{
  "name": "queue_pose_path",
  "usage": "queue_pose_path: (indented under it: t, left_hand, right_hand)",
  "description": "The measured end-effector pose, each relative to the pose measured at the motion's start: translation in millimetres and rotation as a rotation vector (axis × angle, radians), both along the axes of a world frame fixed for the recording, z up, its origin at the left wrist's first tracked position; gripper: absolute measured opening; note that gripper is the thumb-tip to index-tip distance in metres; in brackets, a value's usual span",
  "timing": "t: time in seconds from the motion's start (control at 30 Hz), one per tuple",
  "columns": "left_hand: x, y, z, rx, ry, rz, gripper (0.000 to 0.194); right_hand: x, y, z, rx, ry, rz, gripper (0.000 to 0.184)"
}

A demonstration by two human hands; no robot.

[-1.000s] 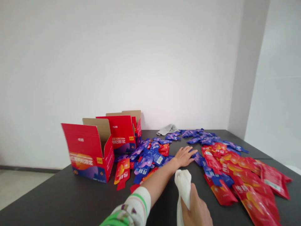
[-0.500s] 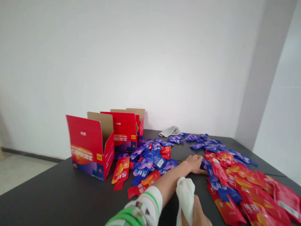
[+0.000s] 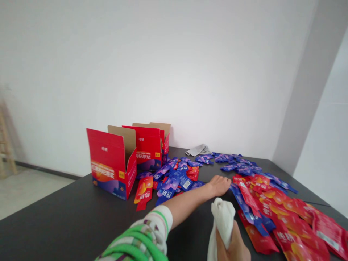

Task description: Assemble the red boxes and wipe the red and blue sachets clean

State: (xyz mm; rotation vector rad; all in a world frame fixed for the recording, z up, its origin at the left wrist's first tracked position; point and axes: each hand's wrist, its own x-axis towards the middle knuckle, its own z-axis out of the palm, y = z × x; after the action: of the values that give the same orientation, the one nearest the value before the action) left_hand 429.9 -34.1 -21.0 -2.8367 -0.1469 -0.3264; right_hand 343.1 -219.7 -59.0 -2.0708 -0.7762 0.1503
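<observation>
My left hand (image 3: 219, 185) reaches forward over the black table, its palm turned down and its fingers pointing away, with the fingertips partly out of sight. Just beside it, on the right, lies a blue pouch (image 3: 240, 199) at the edge of a spread of red and blue pouches. In the near foreground my right hand (image 3: 237, 244) is closed around a bunched white cloth (image 3: 223, 215), whose gathered end sticks up above the fist. Left of my forearm lies a looser heap of blue and red pouches (image 3: 170, 183).
Several open red and blue cartons (image 3: 111, 165) stand in a row at the left, flaps up. A grey cloth (image 3: 199, 149) lies at the table's (image 3: 73, 221) back edge by the wall. Overlapping red pouches (image 3: 296, 224) cover the right side.
My left hand has drawn slightly left, and its thumb no longer sticks out to the right. My right hand and the white cloth have come a little up and right in view. The view has shifted.
</observation>
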Motion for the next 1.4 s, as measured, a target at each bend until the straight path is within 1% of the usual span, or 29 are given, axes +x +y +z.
queue_pose_path:
  t: [0.03,0.1,0.2,0.27,0.3,0.37,0.43,0.47,0.5,0.57,0.63,0.7,0.77,0.83,0.93,1.0,1.07,1.1,1.2,1.3,1.4]
  left_hand:
    - [-13.8,-1.4,4.3,0.006,0.001,0.009,0.023]
    - [-49.3,-4.6,11.5,0.018,0.004,0.027,0.019]
    - [-117.9,-15.0,16.5,0.022,0.023,0.068,0.017]
    - [-165.5,-29.3,15.4,0.014,0.040,0.119,0.024]
    - [-187.2,-38.6,13.8,0.000,0.051,0.145,0.027]
    - [-222.7,-59.2,8.6,-0.048,0.093,0.192,0.030]
    - [-246.1,-78.2,1.9,-0.100,0.132,0.262,0.032]
    - [-253.4,-85.7,-1.8,-0.119,0.142,0.303,0.032]
    - [-258.2,-91.6,-5.4,-0.129,0.144,0.341,0.031]
    - [-261.8,-98.4,-11.7,-0.128,0.130,0.395,0.029]
    - [-260.7,-100.5,-15.8,-0.123,0.113,0.413,0.029]
    - [-258.8,-100.5,-17.3,-0.133,0.117,0.413,0.031]
    - [-258.5,-100.2,-16.7,-0.151,0.135,0.401,0.031]
    - [-259.8,-100.4,-15.4,-0.151,0.129,0.393,0.031]
    - [-261.8,-100.8,-14.7,-0.151,0.076,0.394,0.030]
    - [-261.9,-101.0,-15.9,-0.191,0.072,0.396,0.029]
    - [-262.0,-101.5,-17.5,-0.232,0.077,0.404,0.029]
    - [-262.4,-101.6,-17.9,-0.242,0.076,0.415,0.030]
    - [-265.5,-97.7,-14.7,-0.259,0.048,0.468,0.033]
    - [-268.9,-80.4,-1.9,-0.292,-0.001,0.519,0.033]
    - [-267.2,-55.8,14.1,-0.344,-0.049,0.511,0.036]
  right_hand:
    - [0.4,-1.6,2.8,0.019,0.022,-0.014,0.047]
    - [1.9,-4.6,8.6,0.041,0.045,-0.015,0.047]
    - [2.1,-6.5,14.5,0.050,0.016,0.010,0.042]
    - [-3.0,-5.2,15.1,0.036,-0.054,0.028,0.039]
    - [-7.7,-3.9,14.8,0.009,-0.104,0.056,0.038]
    - [-20.1,-0.5,13.9,-0.084,-0.240,0.167,0.037]
    - [-32.5,2.7,14.7,-0.203,-0.383,0.304,0.036]
    - [-37.3,3.9,16.1,-0.263,-0.438,0.338,0.036]
    - [-40.9,4.6,18.0,-0.320,-0.471,0.331,0.034]
    - [-45.5,4.4,22.5,-0.411,-0.489,0.233,0.029]
    - [-50.7,2.5,26.3,-0.458,-0.487,0.153,0.026]
    - [-58.3,0.2,28.1,-0.464,-0.501,0.182,0.026]
    - [-65.3,-1.4,28.3,-0.457,-0.507,0.228,0.032]
    - [-67.8,-2.4,28.2,-0.455,-0.491,0.198,0.033]
    - [-66.7,-2.4,27.8,-0.461,-0.450,0.112,0.025]
    - [-67.9,-1.4,25.9,-0.453,-0.436,0.145,0.025]
    - [-68.8,-0.5,23.0,-0.433,-0.410,0.186,0.027]
    - [-67.2,-0.3,21.5,-0.420,-0.390,0.181,0.028]
    - [-50.3,-1.1,17.6,-0.366,-0.303,0.068,0.028]
    - [-25.0,-2.9,12.4,-0.271,-0.188,-0.026,0.030]
    - [-7.4,-5.1,5.0,-0.096,-0.073,-0.067,0.036]
